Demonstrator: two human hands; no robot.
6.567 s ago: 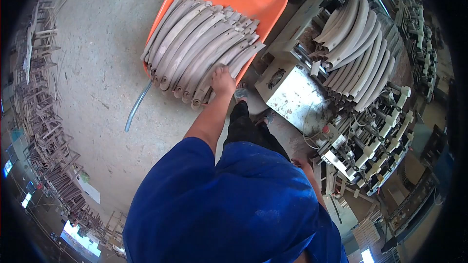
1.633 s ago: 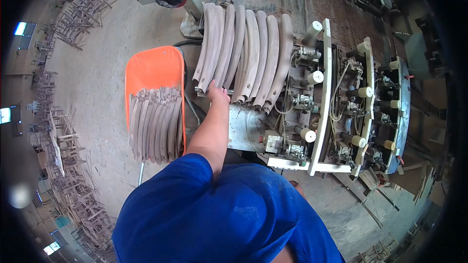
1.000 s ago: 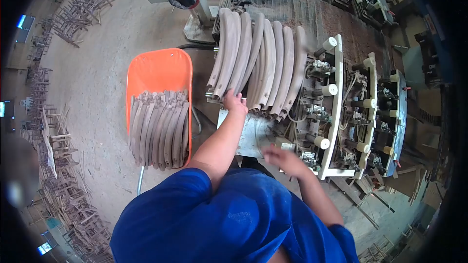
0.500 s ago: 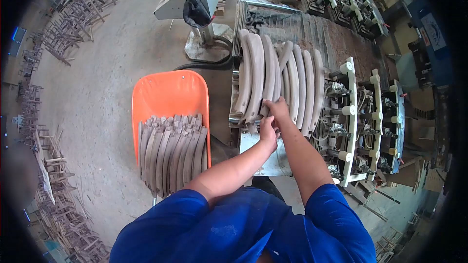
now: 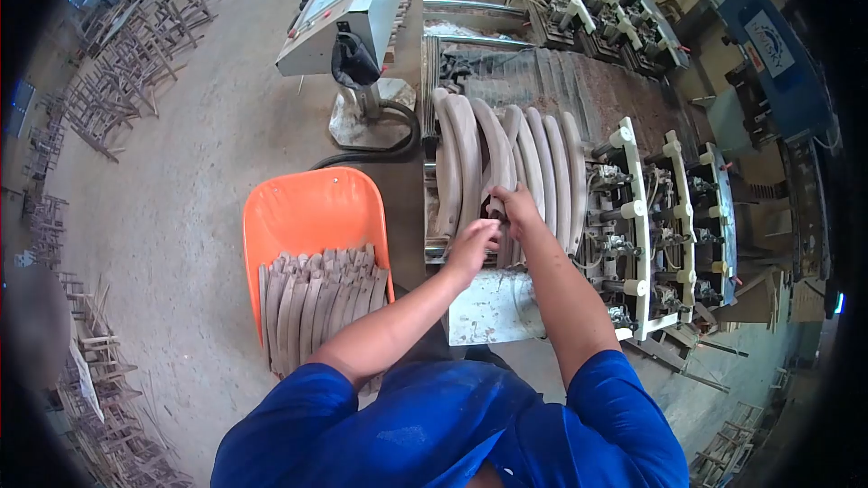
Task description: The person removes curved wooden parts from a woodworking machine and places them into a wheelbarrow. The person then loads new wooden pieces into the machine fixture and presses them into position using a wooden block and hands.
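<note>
Several curved wooden pieces (image 5: 551, 176) lie side by side on the machine bed, their near ends towards me. My right hand (image 5: 518, 211) is closed around the near end of one curved wooden piece (image 5: 496, 155) in the middle of the row. Just left of that end is my left hand (image 5: 475, 247), its fingers curled in, and whatever they may hold is too small to make out. Below the hands sits a dusty pale metal plate (image 5: 493, 307).
An orange wheelbarrow tray (image 5: 312, 208) with a stack of curved pieces (image 5: 316, 307) stands at my left. Behind it is a control console (image 5: 339, 14) on a post. White clamp bars (image 5: 637, 226) with cylinders flank the row on the right. Wooden frames (image 5: 127, 72) line the far left.
My left hand has drawn away to the left and slightly towards me from the piece's end. My right hand stays at that end. The camera view has shifted a little.
</note>
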